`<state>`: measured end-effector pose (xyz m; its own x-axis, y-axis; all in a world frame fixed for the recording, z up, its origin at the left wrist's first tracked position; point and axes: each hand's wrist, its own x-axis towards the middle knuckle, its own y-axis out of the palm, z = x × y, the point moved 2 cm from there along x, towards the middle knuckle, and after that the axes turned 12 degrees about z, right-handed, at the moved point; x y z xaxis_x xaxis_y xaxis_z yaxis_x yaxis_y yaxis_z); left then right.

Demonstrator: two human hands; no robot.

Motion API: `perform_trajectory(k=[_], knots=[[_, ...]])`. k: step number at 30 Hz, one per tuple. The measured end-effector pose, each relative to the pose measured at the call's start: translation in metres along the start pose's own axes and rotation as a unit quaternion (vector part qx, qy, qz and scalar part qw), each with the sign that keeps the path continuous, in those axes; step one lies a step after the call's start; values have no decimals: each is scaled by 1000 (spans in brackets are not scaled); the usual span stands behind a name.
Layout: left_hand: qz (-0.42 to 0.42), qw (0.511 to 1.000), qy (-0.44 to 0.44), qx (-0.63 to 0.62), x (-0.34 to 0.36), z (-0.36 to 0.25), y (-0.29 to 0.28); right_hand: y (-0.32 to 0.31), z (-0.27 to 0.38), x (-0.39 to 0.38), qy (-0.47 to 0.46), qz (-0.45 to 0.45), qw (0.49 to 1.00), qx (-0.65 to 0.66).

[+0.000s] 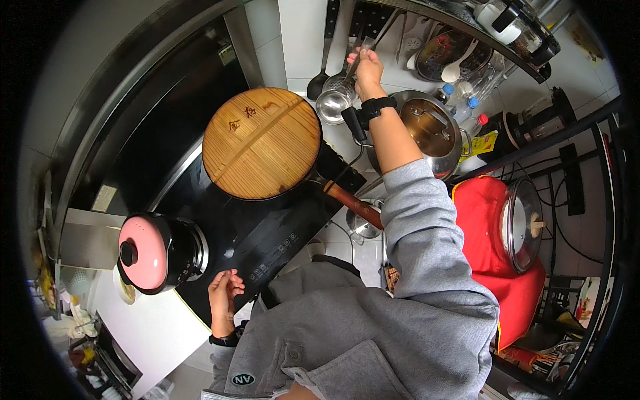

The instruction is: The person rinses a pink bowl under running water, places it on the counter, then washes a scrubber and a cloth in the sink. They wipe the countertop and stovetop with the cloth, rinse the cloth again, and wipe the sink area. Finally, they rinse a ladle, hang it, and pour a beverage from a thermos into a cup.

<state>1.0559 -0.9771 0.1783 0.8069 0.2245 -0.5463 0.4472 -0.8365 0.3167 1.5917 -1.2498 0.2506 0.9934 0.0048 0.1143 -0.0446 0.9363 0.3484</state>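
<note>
My right hand (pixel 367 72) reaches up to the hanging utensils at the far wall, its fingers closed around the upper handle of a metal ladle (pixel 332 107) whose shiny round bowl hangs below. My left hand (pixel 225 293) hovers by the front edge of the black cooktop (pixel 230 247), loosely curled with fingers a little apart and nothing in it. Between the hands, a wok with a wooden lid (pixel 260 143) sits on the cooktop, its brown handle (pixel 353 205) pointing toward my right arm. Closest to my left hand is a black pot with a pink lid (pixel 143 252).
More spatulas and ladles (pixel 325 63) hang beside my right hand. A steel pot with a glass lid (pixel 427 130) stands beyond my forearm, near several capped bottles (pixel 472 105). At right, another glass lid (pixel 523 225) rests against a red cloth (pixel 480 227). A white counter (pixel 150 333) lies lower left.
</note>
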Motion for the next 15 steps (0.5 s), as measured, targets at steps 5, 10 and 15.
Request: perform_trajectory(k=[5, 10, 15], knots=[[2, 1000, -7, 10, 4, 0, 6, -4, -1, -5, -4, -38, 999, 10], [7, 1000, -12, 15, 7, 1, 6, -7, -5, -2, -14, -36, 999, -16], [6, 1000, -13, 15, 8, 4, 3, -8, -9, -1, -5, -29, 999, -33]])
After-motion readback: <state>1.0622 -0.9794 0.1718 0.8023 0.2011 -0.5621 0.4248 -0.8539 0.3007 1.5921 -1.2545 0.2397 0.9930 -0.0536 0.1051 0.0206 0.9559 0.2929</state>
